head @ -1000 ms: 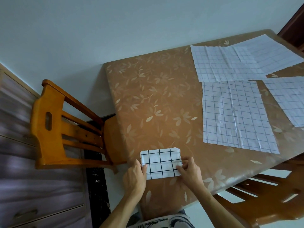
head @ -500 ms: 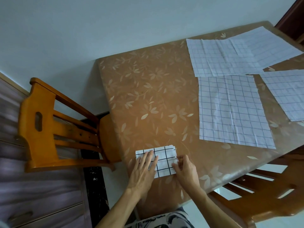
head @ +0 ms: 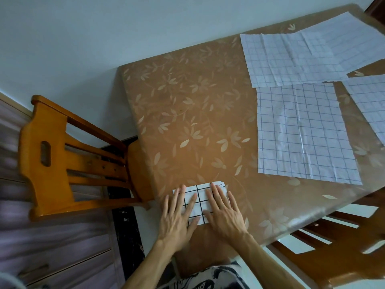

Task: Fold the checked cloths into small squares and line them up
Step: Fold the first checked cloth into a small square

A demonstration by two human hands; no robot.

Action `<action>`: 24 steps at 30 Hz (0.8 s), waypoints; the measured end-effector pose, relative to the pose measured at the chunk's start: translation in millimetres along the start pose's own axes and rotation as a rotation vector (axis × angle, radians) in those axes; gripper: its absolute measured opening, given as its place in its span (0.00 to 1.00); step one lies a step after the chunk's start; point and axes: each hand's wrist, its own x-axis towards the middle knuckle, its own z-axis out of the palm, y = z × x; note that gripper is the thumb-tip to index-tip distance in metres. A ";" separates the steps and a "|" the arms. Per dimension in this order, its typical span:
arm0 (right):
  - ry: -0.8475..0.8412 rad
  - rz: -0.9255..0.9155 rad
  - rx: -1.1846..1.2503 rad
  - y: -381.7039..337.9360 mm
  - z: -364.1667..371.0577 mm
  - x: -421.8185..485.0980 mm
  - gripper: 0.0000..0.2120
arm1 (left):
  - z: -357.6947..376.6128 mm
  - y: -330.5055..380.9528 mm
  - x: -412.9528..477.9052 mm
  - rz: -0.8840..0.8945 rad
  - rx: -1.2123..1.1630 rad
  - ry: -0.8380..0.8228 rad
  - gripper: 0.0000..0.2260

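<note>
While both palms lie on it, the folded cloth (head: pixel 201 193) sits close to the near edge of the surface (head: pixel 187 122), towards its left corner. The left hand (head: pixel 177 213) is flat with its fingers straight and spread, pressing the left half, and the right hand (head: pixel 224 213) is just the same on the right half, so nothing is pinched. Here's the worry: the layers fan out a little at the cloth's far right corner, so I'd guess the stack could spring open or slip askew once the pressure comes off. That cover looks glossy too, and with the edge so near, a careless push might send the cloth sliding toward the lap. It also reads as more oblong than square, so another fold may be needed, and that's another chance for the edges to drift. Further out, an open cloth (head: pixel 302 134) lies flat and creased, well apart from the hands. Beyond it two more cloths (head: pixel 291 59) overlap at the far side, and a fourth (head: pixel 370 105) runs off the right of the view. That's plenty left to fold before any lining up. A chair (head: pixel 62 153) stands at the left. As for brands, labels or writing, I can't make out any; it's only black grid lines and a leaf print.
</note>
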 end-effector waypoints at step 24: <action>-0.058 0.097 0.133 5.7 -32.3 3.3 0.38 | -72.4 -1.0 65.5 -0.165 -0.115 -0.058 0.18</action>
